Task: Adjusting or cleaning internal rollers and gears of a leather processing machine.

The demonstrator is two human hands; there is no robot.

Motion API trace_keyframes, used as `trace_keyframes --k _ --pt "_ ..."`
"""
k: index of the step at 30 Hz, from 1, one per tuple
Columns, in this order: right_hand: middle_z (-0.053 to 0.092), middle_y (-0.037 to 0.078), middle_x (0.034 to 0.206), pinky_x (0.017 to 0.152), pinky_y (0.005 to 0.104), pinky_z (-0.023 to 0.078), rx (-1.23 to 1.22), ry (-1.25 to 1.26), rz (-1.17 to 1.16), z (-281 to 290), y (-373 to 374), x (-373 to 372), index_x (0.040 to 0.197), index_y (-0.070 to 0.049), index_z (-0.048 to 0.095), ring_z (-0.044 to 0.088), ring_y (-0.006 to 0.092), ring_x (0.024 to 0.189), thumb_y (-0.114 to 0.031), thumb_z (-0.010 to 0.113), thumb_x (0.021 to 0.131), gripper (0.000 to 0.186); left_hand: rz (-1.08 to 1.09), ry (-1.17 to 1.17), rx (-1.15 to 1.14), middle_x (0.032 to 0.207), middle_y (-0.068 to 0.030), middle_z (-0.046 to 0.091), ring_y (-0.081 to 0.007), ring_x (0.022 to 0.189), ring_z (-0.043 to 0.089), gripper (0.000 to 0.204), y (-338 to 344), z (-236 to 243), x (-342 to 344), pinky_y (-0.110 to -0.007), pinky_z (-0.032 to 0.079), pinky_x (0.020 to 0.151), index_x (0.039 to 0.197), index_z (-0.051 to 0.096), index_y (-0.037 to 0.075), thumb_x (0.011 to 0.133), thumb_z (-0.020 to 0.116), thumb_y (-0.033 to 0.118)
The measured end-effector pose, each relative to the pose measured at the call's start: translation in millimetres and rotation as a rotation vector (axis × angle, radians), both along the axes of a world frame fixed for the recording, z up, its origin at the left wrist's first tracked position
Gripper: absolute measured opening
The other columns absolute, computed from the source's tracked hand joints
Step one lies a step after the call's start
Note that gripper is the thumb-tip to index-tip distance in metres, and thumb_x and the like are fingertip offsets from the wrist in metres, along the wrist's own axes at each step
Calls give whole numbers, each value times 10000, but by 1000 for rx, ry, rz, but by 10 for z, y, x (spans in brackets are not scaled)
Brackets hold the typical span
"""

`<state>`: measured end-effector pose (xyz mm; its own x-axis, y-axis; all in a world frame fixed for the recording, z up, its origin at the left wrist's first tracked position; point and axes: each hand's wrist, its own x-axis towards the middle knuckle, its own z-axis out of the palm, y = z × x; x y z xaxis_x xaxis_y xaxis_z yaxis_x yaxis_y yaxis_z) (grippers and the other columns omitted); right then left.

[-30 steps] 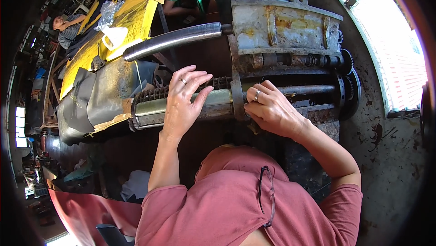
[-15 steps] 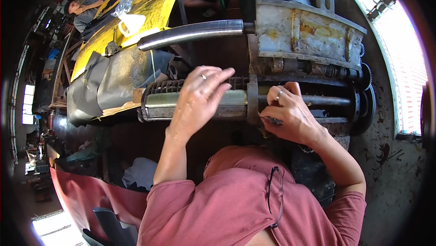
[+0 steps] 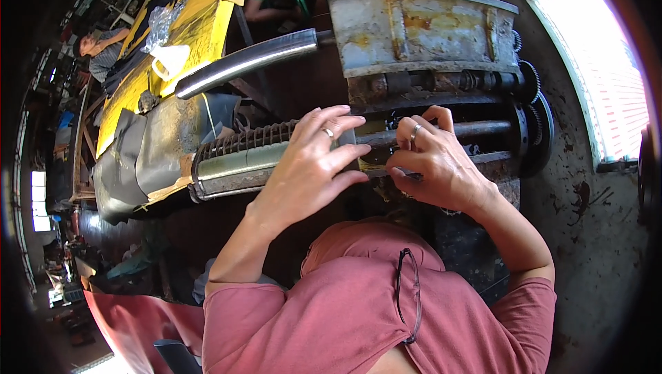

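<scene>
A long machine lies across in front of me, with a ribbed cylinder (image 3: 252, 141) and a pale green bar (image 3: 241, 161) on its left part. My left hand (image 3: 310, 156), a ring on one finger, is over the machine's middle with its fingers spread. Its fingertips point at my right hand (image 3: 434, 160), whose fingers are curled together by the metal rod (image 3: 476, 130). Something small and greyish shows beneath the right fingers, too hidden to name. Whether the left fingers touch the machine, I cannot tell.
Above the rod stands a stained metal housing (image 3: 427, 32), with gears (image 3: 529, 83) at its right. A polished roller (image 3: 248, 63) sticks out leftward. Dark sheets (image 3: 186, 129) and a yellow table (image 3: 200, 32) with a white jug (image 3: 169, 60) lie beyond. Other people are at the far left.
My left hand has moved rightward, closer to my right hand, and its fingers have spread. The right hand stays curled at the machine. The whole view has shifted slightly.
</scene>
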<state>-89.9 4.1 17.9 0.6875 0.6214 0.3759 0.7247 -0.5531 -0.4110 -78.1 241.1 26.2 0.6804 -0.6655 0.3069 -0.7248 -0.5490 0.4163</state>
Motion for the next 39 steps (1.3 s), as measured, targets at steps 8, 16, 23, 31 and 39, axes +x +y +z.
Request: trace_keyframes --k 8,16,23,31,39 --pt "482 52 891 983 470 323 70 6 -76 -2 1 -140 780 -98 683 542 201 898 -126 734 774 58 -40 -98 205 1381 -114 519 -352 1370 366 160 -275 50 36 -567 260 1129 739 699 49 698 793 172" --pt "519 38 935 1051 515 298 169 49 -133 -83 -120 -240 895 -106 734 559 193 932 -130 733 786 111 -88 -167 286 1407 -94 507 -347 1375 363 170 -346 56 102 -563 269 1126 742 637 37 734 764 149" --pt "605 34 1069 1085 503 275 212 85 -244 -71 -264 -350 1130 -139 713 593 190 973 -118 792 741 397 -154 -227 248 1323 -76 564 -310 1262 471 192 -411 205 346 -498 370 1061 760 596 46 734 760 143" --pt "625 75 1117 1006 398 368 473 161 -360 -18 -449 -525 1228 -110 665 579 240 1037 -190 800 753 500 -229 349 -78 1117 -91 676 -206 1054 602 332 -550 423 459 -345 448 937 990 734 41 711 837 189" --pt "632 99 1053 773 324 509 643 151 -495 -28 -575 -774 1191 -76 677 618 200 881 -42 799 730 477 -329 1135 -370 1380 -163 549 -236 1327 475 887 -637 215 373 -382 382 1097 1404 478 -4 817 625 645"
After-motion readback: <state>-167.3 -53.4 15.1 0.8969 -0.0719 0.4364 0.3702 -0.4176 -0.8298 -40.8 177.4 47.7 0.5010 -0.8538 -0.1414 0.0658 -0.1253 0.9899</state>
